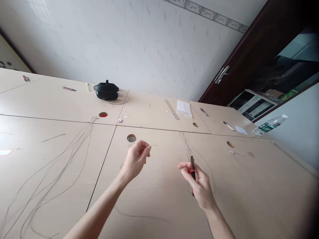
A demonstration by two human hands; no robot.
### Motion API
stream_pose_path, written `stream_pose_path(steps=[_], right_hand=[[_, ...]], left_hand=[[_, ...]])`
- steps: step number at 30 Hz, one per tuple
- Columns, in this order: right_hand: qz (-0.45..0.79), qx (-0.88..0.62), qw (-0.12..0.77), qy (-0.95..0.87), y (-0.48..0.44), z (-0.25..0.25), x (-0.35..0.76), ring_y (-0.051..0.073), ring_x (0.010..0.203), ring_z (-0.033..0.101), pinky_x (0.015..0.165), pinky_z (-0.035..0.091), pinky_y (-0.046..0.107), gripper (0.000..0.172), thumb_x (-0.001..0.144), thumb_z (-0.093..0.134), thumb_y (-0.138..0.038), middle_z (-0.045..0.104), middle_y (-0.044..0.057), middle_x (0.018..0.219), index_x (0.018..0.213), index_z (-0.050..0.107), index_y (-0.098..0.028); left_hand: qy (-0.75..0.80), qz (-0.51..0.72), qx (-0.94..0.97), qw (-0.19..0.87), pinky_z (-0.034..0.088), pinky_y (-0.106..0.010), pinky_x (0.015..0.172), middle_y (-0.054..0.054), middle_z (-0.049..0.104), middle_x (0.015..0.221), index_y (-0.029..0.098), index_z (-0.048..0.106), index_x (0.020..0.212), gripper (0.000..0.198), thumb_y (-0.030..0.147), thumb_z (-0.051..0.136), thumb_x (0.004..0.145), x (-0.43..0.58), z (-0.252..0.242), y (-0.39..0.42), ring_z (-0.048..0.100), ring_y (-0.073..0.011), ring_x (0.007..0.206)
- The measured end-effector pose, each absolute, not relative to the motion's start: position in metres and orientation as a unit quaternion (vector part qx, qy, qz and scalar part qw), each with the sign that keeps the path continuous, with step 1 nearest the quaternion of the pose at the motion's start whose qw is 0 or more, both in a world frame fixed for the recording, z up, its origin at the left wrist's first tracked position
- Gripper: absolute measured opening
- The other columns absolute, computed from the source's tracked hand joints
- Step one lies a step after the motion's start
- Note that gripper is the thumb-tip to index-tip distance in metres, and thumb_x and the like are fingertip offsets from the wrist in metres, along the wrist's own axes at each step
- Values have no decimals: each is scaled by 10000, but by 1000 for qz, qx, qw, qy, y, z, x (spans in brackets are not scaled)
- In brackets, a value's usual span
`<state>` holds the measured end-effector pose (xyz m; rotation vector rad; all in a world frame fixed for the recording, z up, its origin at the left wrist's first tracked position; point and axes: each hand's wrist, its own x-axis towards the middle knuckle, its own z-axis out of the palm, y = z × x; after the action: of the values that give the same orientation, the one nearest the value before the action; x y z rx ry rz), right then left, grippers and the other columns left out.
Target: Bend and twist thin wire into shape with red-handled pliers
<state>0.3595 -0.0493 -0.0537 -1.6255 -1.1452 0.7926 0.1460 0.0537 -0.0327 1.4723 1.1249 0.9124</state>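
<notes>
My left hand (136, 158) hovers above the light wooden table (159, 199), fingers curled in a pinch; whatever it pinches is too thin to make out. My right hand (199, 186) is closed round a small red and black tool (192, 169) whose dark tip points up. Thin grey wires (189, 149) trail across the table just beyond the right hand. The two hands are a short way apart near the table's middle.
Several long thin wires (57, 172) lie spread at the left. A black round device (106, 91) with a white cable sits at the back. A ruler (171, 109), plastic bag (183, 108), pens (228, 125) and a water bottle (270, 125) lie at the back right. Round holes (131, 138) pierce the tabletop.
</notes>
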Motion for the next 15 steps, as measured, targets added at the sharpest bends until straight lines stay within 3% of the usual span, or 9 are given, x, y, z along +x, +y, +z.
stream_pose_path(steps=[3, 10, 15], right_hand=[[364, -617, 595, -364, -28, -53, 318, 144, 676, 509, 630, 407, 260, 273, 777, 695, -467, 582, -2, 702, 780, 632, -201], [492, -559, 628, -224, -9, -57, 264, 96, 560, 363, 520, 295, 232, 393, 718, 743, -516, 428, -47, 578, 653, 554, -178], [554, -529, 629, -130, -9, -71, 266, 96, 565, 416, 505, 317, 224, 348, 654, 801, -444, 490, -42, 612, 681, 571, -184]], left_hand=[[460, 469, 550, 516, 329, -195, 465, 48, 525, 646, 197, 501, 806, 203, 379, 518, 895, 169, -29, 48, 402, -75, 481], [486, 416, 597, 484, 380, -210, 495, 33, 579, 578, 201, 537, 820, 205, 354, 452, 926, 183, -52, 15, 531, -114, 501], [527, 331, 681, 386, 350, -224, 517, 36, 609, 586, 224, 522, 875, 195, 278, 351, 952, 177, -60, 9, 538, -130, 501]])
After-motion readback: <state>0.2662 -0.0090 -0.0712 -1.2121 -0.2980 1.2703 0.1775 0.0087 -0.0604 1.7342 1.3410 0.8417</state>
